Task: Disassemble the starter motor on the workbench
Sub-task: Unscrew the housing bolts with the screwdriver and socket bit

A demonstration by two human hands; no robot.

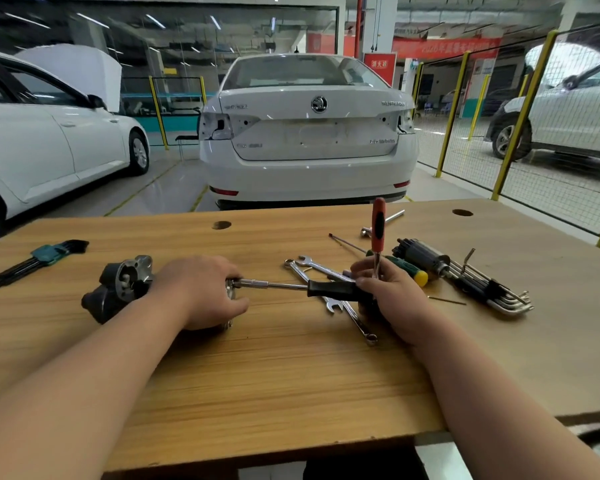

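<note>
The dark starter motor housing (118,287) lies on the wooden workbench (291,368) at the left. My left hand (201,292) grips its right end, which is mostly hidden under the hand. A black-handled nut driver (291,286) lies level, its socket tip at the motor by my left fingers. My right hand (388,289) holds the driver's black handle and also pinches the shaft of a red-handled screwdriver (378,230) that stands upright. The removed armature (423,256) lies to the right.
Two combination wrenches (329,289) lie crossed under the driver. Hex key sets lie at the far left (32,259) and at the right (492,289). A green-yellow screwdriver (409,270), a thin rod (347,242) and a chrome socket bar (383,221) lie behind. A white car (309,133) stands beyond the bench.
</note>
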